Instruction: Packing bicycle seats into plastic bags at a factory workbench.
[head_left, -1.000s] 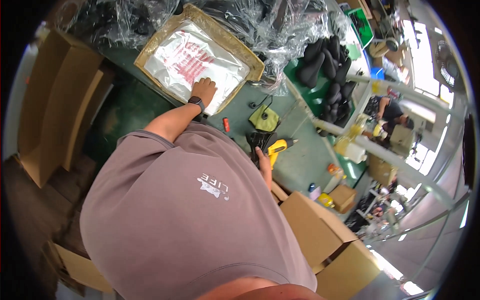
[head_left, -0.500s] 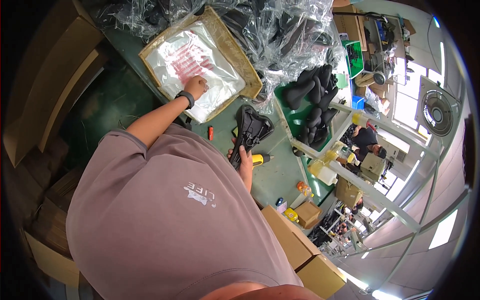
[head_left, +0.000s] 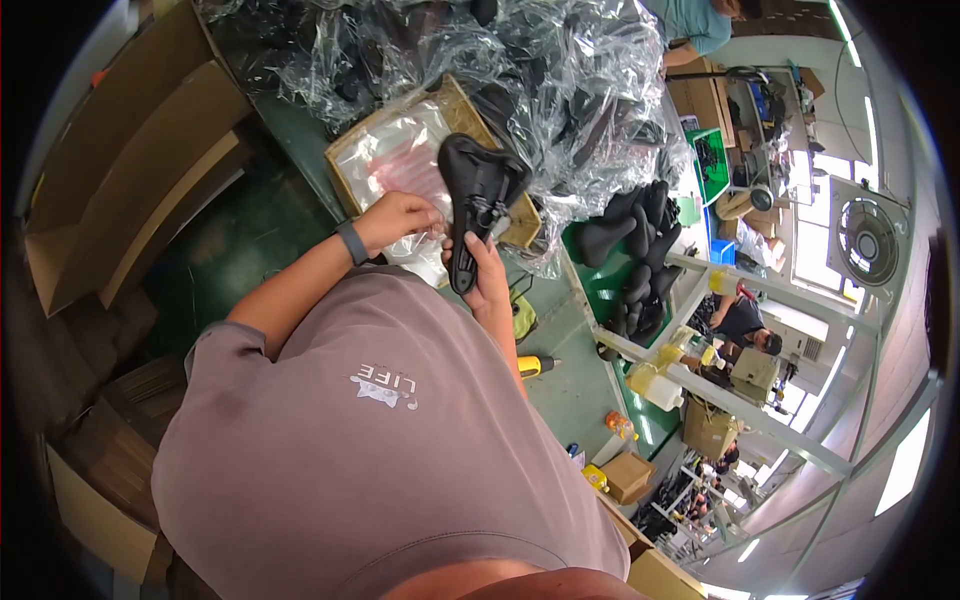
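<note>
A: Head view — saddle position, grip?

B: Black saddle (head_left: 461, 172) held over the right side of the tray (head_left: 525, 222), underside showing. Right hand (head_left: 484, 268): grip closed round the nose. Left hand (head_left: 402, 220): fingers curled in beside it; cannot tell whether they pinch anything.

A: Progress?

B: Judged early — this piece is bare. Dark pieces beyond lie under clear film (head_left: 625, 110); unheld saddles (head_left: 603, 238) at right look unwrapped, so probably left to do.
</note>
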